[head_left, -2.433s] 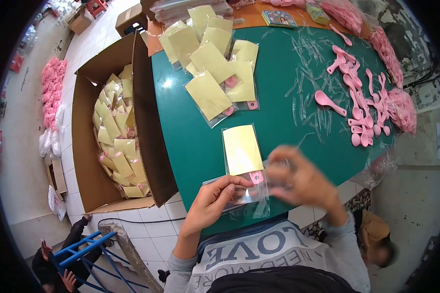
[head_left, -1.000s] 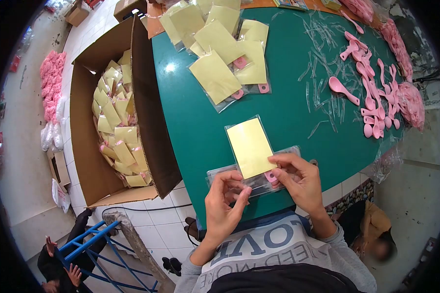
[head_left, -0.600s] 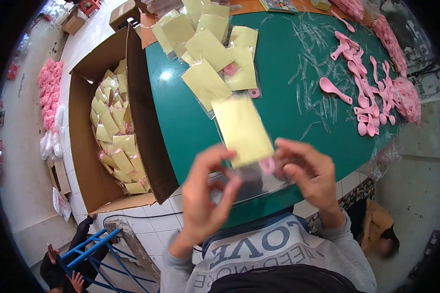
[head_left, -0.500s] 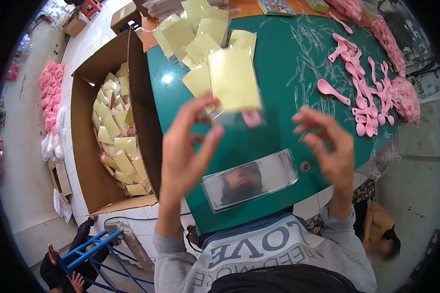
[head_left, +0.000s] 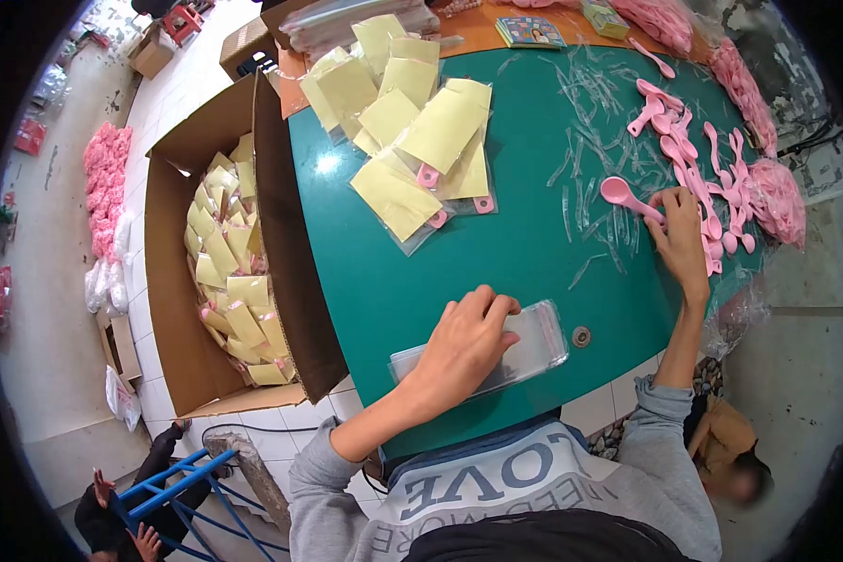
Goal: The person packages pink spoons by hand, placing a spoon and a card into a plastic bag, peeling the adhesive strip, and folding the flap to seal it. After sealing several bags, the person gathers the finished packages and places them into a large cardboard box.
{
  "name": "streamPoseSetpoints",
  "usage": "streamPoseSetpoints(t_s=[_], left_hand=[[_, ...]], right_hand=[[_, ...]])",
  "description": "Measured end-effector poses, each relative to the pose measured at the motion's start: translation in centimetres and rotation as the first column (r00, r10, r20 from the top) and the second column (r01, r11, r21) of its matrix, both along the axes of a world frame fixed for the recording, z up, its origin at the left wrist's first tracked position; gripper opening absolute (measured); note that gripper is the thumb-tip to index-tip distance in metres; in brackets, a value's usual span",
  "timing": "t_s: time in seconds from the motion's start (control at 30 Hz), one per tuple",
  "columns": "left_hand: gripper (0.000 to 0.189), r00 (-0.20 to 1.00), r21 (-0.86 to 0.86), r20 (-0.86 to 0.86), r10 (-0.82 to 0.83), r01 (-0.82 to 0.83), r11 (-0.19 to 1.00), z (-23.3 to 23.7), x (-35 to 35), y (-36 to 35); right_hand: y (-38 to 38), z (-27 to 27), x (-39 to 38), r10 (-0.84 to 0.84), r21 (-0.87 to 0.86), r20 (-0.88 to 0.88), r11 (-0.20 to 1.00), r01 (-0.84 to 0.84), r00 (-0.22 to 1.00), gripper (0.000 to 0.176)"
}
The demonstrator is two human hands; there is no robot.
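My left hand [head_left: 473, 335] lies over a stack of clear plastic bags [head_left: 539, 337] near the table's front edge, its fingers bent and pinched at the top bag. Whether one bag has come away from the stack is hidden by the hand. At the right, my right hand [head_left: 679, 229] is closed on the handle of a pink measuring spoon [head_left: 618, 191], whose bowl points to the left. Beside it lies a pile of similar pink spoons [head_left: 688, 178]. Farther back, several bagged packs with pale yellow cards [head_left: 440, 122] overlap; pink handle ends show at some lower edges.
A tall cardboard box [head_left: 183, 300] full of yellow-card packs stands left of the green table [head_left: 534, 253]. Clear plastic strips [head_left: 590, 140] are scattered left of the spoons. Pink bundles [head_left: 777, 201] lie at the right edge. Other people sit at lower left and lower right.
The yellow-card pack near my hands now lies on the other packs. My left hand has come down to the bag stack, and my right hand has moved right and taken hold of a pink spoon.
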State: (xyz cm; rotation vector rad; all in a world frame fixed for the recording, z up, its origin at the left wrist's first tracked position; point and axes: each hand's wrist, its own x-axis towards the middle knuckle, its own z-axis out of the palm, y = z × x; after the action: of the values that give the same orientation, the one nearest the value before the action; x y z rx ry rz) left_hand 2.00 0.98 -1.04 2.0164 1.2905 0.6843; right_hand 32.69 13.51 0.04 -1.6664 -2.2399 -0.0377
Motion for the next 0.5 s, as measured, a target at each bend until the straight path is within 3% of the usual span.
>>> streamPoseSetpoints(t_s=[0.03,0.13,0.23,0.33,0.43,0.5], left_hand=[[0.023,1.000,-0.008,0.014,-0.008,0.008,1.000,-0.1,-0.1,0.1],[0.020,0.998,-0.008,0.065,-0.007,0.008,1.000,-0.2,-0.2,0.2],[0.018,0.995,0.041,0.098,0.035,-0.040,0.998,-0.1,0.0,0.3],[0.017,0.996,0.069,0.077,0.047,-0.053,0.996,-0.1,0.0,0.3],[0.016,0.996,0.053,0.074,0.059,-0.063,0.997,0.2,-0.3,0.3],[0.014,0.992,0.053,0.109,0.065,-0.071,0.996,0.4,-0.7,0.5]], right_hand=[[-0.1,0.0,-0.1,-0.001,0.020,0.002,1.000,0.001,1.000,0.014],[-1.1,1.4,-1.4,-0.053,-0.014,-0.247,0.999,0.051,0.967,0.011],[-3.6,4.0,-3.9,-0.075,0.148,-0.291,0.981,0.123,0.954,0.010],[-6.7,5.4,-5.5,0.090,0.130,-0.340,0.990,-0.048,0.936,0.011],[-9.4,6.6,-6.8,0.062,-0.185,-0.683,0.949,-0.255,0.728,0.009],[-10.0,5.8,-7.0,0.082,-0.206,-0.714,0.924,-0.321,0.695,0.008]])
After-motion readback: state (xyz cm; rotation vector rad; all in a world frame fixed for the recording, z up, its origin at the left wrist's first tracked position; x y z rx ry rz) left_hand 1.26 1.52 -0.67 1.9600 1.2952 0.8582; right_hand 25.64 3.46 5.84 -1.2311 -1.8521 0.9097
